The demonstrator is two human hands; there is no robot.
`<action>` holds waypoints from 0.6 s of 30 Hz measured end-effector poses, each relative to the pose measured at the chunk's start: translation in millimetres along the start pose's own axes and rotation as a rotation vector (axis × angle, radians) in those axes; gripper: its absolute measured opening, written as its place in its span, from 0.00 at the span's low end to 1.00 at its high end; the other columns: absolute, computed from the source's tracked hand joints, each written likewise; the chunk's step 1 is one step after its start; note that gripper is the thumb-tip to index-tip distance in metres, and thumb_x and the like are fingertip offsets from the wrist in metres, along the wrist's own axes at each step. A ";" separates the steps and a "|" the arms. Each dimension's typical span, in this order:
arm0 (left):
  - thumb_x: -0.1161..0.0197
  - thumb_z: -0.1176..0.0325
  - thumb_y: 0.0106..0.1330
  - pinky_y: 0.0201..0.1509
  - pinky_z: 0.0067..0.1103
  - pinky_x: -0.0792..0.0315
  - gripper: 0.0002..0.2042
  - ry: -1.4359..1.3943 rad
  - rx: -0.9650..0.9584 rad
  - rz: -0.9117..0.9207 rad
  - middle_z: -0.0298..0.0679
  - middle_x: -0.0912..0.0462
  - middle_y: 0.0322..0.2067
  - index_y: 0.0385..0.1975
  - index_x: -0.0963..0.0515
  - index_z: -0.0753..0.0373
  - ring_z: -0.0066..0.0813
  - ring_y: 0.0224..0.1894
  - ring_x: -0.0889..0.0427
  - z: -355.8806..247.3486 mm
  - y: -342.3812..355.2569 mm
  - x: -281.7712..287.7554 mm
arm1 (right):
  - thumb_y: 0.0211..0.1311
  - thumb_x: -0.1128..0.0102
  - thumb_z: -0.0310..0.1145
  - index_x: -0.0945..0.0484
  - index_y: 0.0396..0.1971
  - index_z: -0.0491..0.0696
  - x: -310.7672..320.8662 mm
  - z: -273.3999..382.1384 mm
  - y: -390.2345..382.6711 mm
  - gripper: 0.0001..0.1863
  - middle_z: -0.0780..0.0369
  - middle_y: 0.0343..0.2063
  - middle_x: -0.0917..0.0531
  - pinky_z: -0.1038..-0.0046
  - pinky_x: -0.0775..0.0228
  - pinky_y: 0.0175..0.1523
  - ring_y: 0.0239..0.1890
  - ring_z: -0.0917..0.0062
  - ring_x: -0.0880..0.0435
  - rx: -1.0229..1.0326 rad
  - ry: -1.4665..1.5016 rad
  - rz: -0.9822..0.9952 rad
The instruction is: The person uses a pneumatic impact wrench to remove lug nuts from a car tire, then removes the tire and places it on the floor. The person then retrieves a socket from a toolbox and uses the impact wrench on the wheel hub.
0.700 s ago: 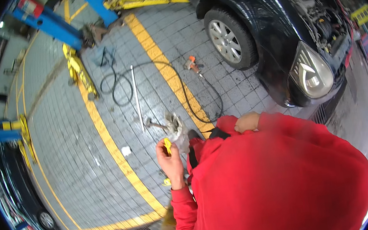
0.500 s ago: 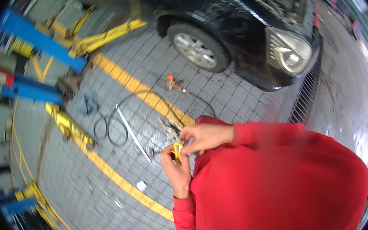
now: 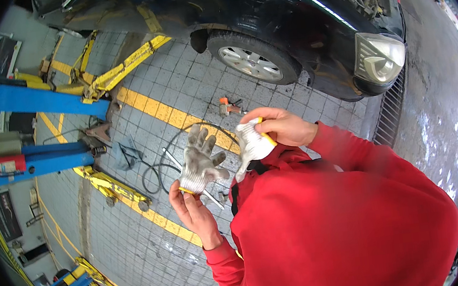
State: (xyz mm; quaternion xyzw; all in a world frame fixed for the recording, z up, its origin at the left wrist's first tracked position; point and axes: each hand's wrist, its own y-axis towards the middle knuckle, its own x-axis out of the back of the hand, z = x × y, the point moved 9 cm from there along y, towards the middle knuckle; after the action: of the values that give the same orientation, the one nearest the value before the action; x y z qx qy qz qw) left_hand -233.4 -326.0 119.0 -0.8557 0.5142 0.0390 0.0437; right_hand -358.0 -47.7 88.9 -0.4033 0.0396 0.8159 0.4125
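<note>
My left hand [image 3: 195, 214] is closed on the yellow-edged cuff of a grey-white knit work glove [image 3: 200, 159]. That glove stands up from my fingers with its own fingers spread and its palm side soiled grey. Between the thumb and fingers of my right hand [image 3: 283, 127] is the cuff of a second work glove [image 3: 255, 143], whiter on the part that shows and hanging limp toward my lap. The two gloves are apart from each other. Beyond them on the floor lies an orange and grey power tool [image 3: 229, 107], joined to a dark hose.
A dark car [image 3: 307, 32] with a raised hood stands ahead, its front wheel [image 3: 253, 58] near the tool. Blue lift posts [image 3: 43, 102] with yellow arms [image 3: 129, 64] rise at left. A metal bar, a coiled black hose [image 3: 154, 177] and a blue-grey cloth [image 3: 127, 153] lie on the tiles.
The gloves were bunched together between both hands. Now they are separated, one in each hand, with the right hand moved up and right and the left hand moved left.
</note>
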 end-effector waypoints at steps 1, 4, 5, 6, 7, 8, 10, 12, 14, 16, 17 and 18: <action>0.49 0.72 0.85 0.63 0.25 0.26 0.19 0.049 0.003 0.036 0.39 0.23 0.63 0.72 0.30 0.65 0.25 0.59 0.22 -0.4 13.6 -3.4 | 0.76 0.45 0.22 0.23 0.71 0.43 -16.3 14.2 3.9 0.25 0.57 0.60 0.15 0.69 0.22 0.68 0.62 0.73 0.15 -0.067 -0.165 -0.014; 0.35 0.76 0.77 0.68 0.29 0.27 0.22 0.051 0.009 0.223 0.40 0.22 0.63 0.69 0.26 0.65 0.31 0.63 0.22 -9.0 47.6 -49.4 | 0.78 0.43 0.24 0.26 0.73 0.44 -43.4 17.0 34.6 0.26 0.61 0.63 0.18 0.72 0.24 0.67 0.62 0.77 0.17 0.056 -0.303 0.109; 0.29 0.76 0.72 0.66 0.29 0.26 0.25 0.224 -0.048 0.328 0.41 0.21 0.62 0.68 0.26 0.65 0.33 0.62 0.21 -11.7 56.3 -68.2 | 0.78 0.42 0.24 0.27 0.74 0.44 -46.9 14.8 43.1 0.26 0.61 0.62 0.18 0.72 0.23 0.67 0.62 0.78 0.18 0.083 -0.325 0.108; 0.23 0.75 0.67 0.64 0.29 0.24 0.28 0.397 -0.109 0.432 0.42 0.21 0.61 0.67 0.25 0.65 0.34 0.61 0.20 -13.1 64.4 -86.3 | 0.78 0.41 0.24 0.28 0.74 0.44 -51.2 15.2 49.3 0.27 0.61 0.61 0.17 0.72 0.23 0.67 0.62 0.78 0.18 0.112 -0.347 0.104; 0.20 0.73 0.64 0.62 0.30 0.23 0.30 0.507 -0.154 0.488 0.44 0.20 0.60 0.65 0.24 0.65 0.37 0.60 0.18 -19.7 72.3 -104.0 | 0.78 0.40 0.22 0.29 0.74 0.43 -47.8 22.3 54.0 0.27 0.62 0.59 0.17 0.74 0.23 0.65 0.61 0.80 0.18 0.131 -0.540 -0.004; 0.16 0.71 0.60 0.60 0.31 0.22 0.31 0.619 -0.197 0.544 0.46 0.19 0.58 0.63 0.23 0.65 0.40 0.59 0.17 -25.0 78.7 -121.6 | 0.77 0.40 0.21 0.25 0.66 0.42 -45.9 20.6 57.7 0.21 0.63 0.58 0.17 0.74 0.23 0.63 0.61 0.81 0.18 0.119 -0.446 -0.065; 0.20 0.72 0.64 0.56 0.33 0.20 0.25 0.609 -0.284 0.637 0.47 0.16 0.53 0.60 0.22 0.64 0.46 0.53 0.14 -19.7 93.0 -140.6 | 0.75 0.35 0.23 0.23 0.59 0.43 -30.8 18.9 63.8 0.16 0.63 0.53 0.16 0.74 0.21 0.60 0.56 0.79 0.16 0.128 -0.471 -0.241; 0.22 0.73 0.67 0.55 0.33 0.20 0.22 0.588 -0.292 0.762 0.47 0.15 0.50 0.59 0.21 0.63 0.48 0.50 0.13 -14.5 109.6 -146.4 | 0.71 0.31 0.25 0.23 0.57 0.44 -29.0 26.4 63.7 0.17 0.61 0.54 0.18 0.73 0.20 0.57 0.51 0.77 0.16 0.245 -0.805 -0.358; 0.31 0.74 0.73 0.56 0.35 0.19 0.16 0.608 -0.318 0.934 0.50 0.14 0.49 0.58 0.21 0.64 0.53 0.52 0.13 -12.4 121.3 -154.5 | 0.66 0.27 0.29 0.24 0.60 0.44 -33.2 36.9 56.7 0.24 0.56 0.55 0.21 0.71 0.19 0.51 0.41 0.72 0.16 0.435 -0.982 -0.473; 0.33 0.75 0.73 0.57 0.35 0.18 0.16 0.599 -0.475 1.085 0.51 0.12 0.52 0.60 0.21 0.64 0.52 0.53 0.11 -10.8 133.0 -150.4 | 0.63 0.25 0.30 0.26 0.69 0.48 -59.3 46.6 59.2 0.34 0.56 0.60 0.23 0.70 0.18 0.51 0.46 0.73 0.13 0.362 -0.965 -0.468; 0.36 0.77 0.73 0.57 0.38 0.18 0.18 0.640 -0.435 1.163 0.54 0.13 0.53 0.62 0.23 0.64 0.57 0.54 0.12 -8.9 141.2 -148.2 | 0.63 0.24 0.36 0.30 0.76 0.53 -70.3 49.2 65.8 0.41 0.55 0.62 0.23 0.66 0.16 0.52 0.51 0.66 0.11 0.222 -1.028 -0.455; 0.35 0.77 0.71 0.56 0.41 0.18 0.20 0.684 -0.490 1.250 0.53 0.13 0.53 0.62 0.25 0.63 0.57 0.54 0.13 -7.3 146.3 -148.1 | 0.65 0.25 0.42 0.30 0.76 0.56 -81.6 46.7 71.5 0.40 0.54 0.64 0.23 0.59 0.15 0.54 0.55 0.57 0.11 0.250 -1.271 -0.436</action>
State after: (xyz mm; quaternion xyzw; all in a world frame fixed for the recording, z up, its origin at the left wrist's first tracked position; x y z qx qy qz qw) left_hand -431.8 -265.4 137.7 -0.3542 0.8655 -0.0980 -0.3404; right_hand -410.3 -128.3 157.4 0.2061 -0.1985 0.7817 0.5541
